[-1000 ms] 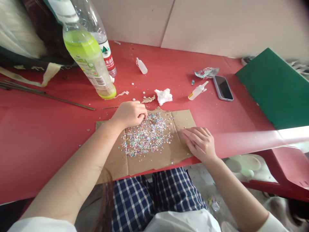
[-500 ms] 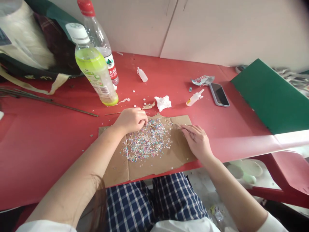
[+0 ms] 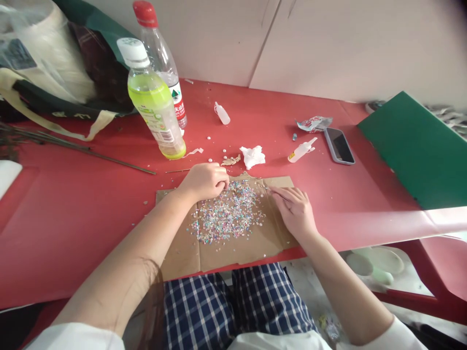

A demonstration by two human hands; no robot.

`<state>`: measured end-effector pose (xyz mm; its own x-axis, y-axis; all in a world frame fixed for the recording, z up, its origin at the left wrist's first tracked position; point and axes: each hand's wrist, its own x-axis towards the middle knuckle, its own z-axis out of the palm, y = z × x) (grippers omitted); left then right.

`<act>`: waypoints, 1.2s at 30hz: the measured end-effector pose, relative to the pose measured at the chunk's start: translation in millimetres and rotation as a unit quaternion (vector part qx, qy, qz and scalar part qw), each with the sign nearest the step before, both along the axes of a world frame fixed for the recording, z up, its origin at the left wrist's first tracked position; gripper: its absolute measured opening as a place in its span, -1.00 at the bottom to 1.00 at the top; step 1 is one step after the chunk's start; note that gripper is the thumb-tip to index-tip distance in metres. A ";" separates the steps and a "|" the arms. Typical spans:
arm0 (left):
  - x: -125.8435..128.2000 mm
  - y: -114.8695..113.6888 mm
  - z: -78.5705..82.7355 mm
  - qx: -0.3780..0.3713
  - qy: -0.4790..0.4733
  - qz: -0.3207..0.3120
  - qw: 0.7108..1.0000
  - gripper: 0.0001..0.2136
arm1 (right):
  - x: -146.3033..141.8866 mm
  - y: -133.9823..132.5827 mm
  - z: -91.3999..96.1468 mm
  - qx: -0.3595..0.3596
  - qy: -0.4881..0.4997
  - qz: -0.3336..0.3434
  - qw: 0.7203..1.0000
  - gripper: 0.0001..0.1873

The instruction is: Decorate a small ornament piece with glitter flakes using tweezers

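My left hand (image 3: 207, 182) is closed, fingers curled, over the back left part of a heap of small shiny sequins (image 3: 224, 218). What its fingertips pinch is hidden or too small to name. The sequins lie spread on a piece of brown cardboard (image 3: 180, 253) at the table's front edge. At the heap's right side, my right hand (image 3: 296, 210) is closed around a thin tool (image 3: 272, 188), its tip pointing left toward the sequins. Its kind is not clear. A crumpled white tissue (image 3: 253, 157) and a small tan crab-shaped piece (image 3: 231, 160) lie just behind the cardboard.
Two drink bottles (image 3: 156, 114) stand at the back left, near a dark bag (image 3: 109, 87) and thin sticks (image 3: 105, 157). Small glue bottles (image 3: 302, 150), a phone (image 3: 339, 146), and a green board (image 3: 412, 150) occupy the back and right of the red table (image 3: 91, 194).
The whole view has shifted, so the table's things appear slightly farther right. My right hand with the thin tool has come a little left relative to the cardboard. My left hand stays at the heap.
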<state>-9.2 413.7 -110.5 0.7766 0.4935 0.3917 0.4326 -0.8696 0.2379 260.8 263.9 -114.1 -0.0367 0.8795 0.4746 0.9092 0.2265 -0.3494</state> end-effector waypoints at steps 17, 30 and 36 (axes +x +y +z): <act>1.0 -0.5 1.3 -0.005 -0.003 0.004 1.000 -0.67 | -1.8 1.3 -1.6 0.006 -0.015 0.050 0.999 -0.73; -1.0 0.2 -0.6 0.004 -0.008 -0.007 1.000 -0.66 | -2.7 -2.3 3.3 -0.001 0.000 0.141 0.990 -0.75; -0.6 -1.0 -1.5 0.000 -0.006 -0.003 1.000 -0.67 | -2.9 0.0 -0.8 0.008 0.003 0.089 0.996 -0.71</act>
<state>-9.8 412.8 -112.1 0.7743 0.4890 0.4016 0.4246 -0.8721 0.2432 258.0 263.9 -114.9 -0.1887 0.8513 0.4895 0.8513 0.3903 -0.3505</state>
